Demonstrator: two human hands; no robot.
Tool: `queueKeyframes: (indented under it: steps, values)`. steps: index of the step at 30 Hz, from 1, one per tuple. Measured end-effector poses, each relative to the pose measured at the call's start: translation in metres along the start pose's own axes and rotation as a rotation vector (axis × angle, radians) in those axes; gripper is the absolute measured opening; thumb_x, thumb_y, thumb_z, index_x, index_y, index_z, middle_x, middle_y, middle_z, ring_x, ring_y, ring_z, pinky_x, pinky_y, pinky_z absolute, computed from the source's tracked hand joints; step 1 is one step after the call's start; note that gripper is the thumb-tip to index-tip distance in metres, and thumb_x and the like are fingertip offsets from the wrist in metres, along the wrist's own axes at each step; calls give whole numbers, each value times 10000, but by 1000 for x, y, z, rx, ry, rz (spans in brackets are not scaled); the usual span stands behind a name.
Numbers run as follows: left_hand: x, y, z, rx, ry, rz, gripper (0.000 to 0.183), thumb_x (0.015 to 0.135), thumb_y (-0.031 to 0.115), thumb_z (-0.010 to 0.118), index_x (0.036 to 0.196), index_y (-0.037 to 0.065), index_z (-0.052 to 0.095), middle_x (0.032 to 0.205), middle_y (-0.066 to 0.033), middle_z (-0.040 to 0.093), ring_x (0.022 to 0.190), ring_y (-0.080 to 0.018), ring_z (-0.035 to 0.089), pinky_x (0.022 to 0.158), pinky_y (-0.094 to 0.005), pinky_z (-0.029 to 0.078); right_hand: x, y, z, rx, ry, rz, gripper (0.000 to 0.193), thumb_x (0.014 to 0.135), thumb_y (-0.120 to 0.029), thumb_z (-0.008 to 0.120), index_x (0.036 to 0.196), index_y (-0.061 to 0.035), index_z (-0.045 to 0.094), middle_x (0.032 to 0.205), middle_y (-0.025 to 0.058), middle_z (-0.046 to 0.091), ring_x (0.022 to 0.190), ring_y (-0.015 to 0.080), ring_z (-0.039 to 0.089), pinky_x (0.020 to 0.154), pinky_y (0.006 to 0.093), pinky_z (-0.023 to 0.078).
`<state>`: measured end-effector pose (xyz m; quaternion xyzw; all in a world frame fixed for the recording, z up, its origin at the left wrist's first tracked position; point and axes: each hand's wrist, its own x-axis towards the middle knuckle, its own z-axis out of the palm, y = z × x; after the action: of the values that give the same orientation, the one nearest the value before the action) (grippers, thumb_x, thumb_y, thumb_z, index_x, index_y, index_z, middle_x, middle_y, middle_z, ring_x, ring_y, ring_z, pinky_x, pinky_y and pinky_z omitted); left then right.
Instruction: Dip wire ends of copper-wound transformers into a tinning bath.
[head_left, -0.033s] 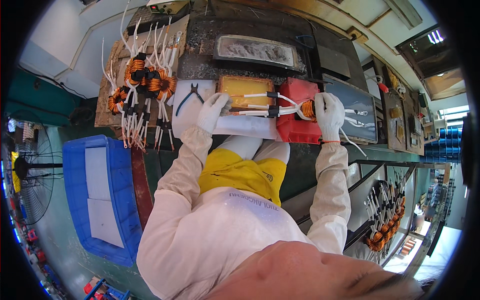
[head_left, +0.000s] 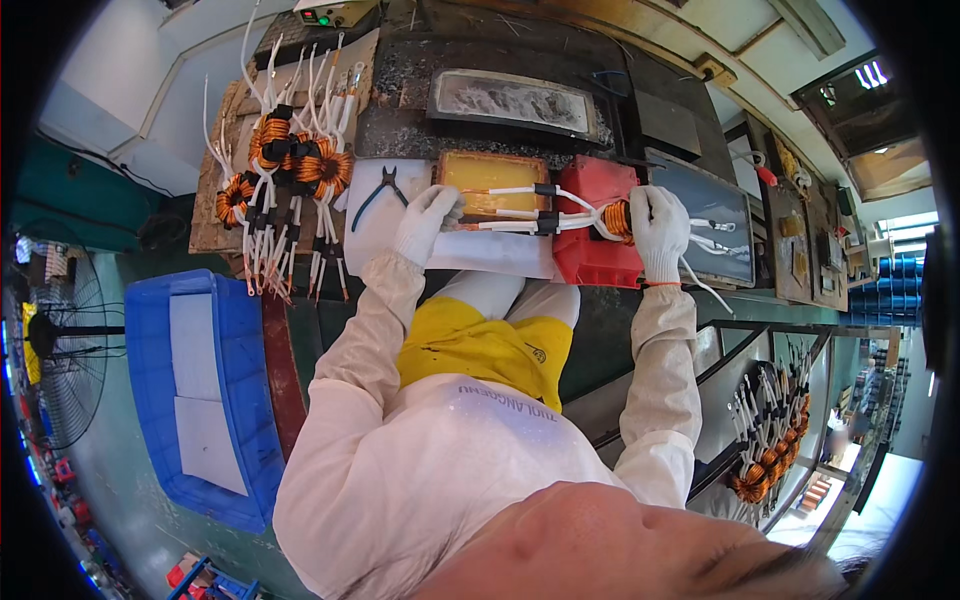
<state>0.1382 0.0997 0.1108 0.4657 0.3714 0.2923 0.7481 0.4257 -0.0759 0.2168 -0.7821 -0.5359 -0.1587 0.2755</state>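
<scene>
My right hand (head_left: 660,232), in a white glove, is closed on a copper-wound toroidal coil (head_left: 617,220) above a red plastic bin (head_left: 598,262). White-sleeved leads (head_left: 510,226) with black bands run left from the coil, their bare copper tips reaching my left hand (head_left: 432,218). That hand, also gloved, has its fingers pinched together at the tips; its exact hold is partly hidden. Just beyond the leads lies a shallow tray of yellow material (head_left: 490,168). Blue-handled cutting pliers (head_left: 385,190) rest on white paper left of my left hand. Other white leads extend right from the coil.
Several finished-looking coils (head_left: 325,168) with leads crowd a board at the left. A framed rectangular trough (head_left: 515,102) sits farther back. A grey-topped tray (head_left: 715,225) stands right. On the floor side are a blue crate (head_left: 215,400) and a fan (head_left: 70,330); more coils (head_left: 770,470) sit on a rack.
</scene>
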Motion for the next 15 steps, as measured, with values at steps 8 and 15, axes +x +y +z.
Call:
queueKeyframes:
  steps: [8,15]
  values:
    - [4,-3,3,-75,4,-11,295,941,354,593,934,66,658,795,3,619,695,-82,551,639,-235,482,1,-2,1,4,-12,2,214,870,-227,579,794,-48,669,786,128,649,780,346,621,697,436,473]
    - [11,-5,-1,-76,-19,-19,312,940,379,589,911,77,664,785,12,617,689,-75,554,637,-229,475,1,-3,2,-15,-12,6,226,876,-233,575,785,-46,663,778,128,642,783,345,622,695,438,473]
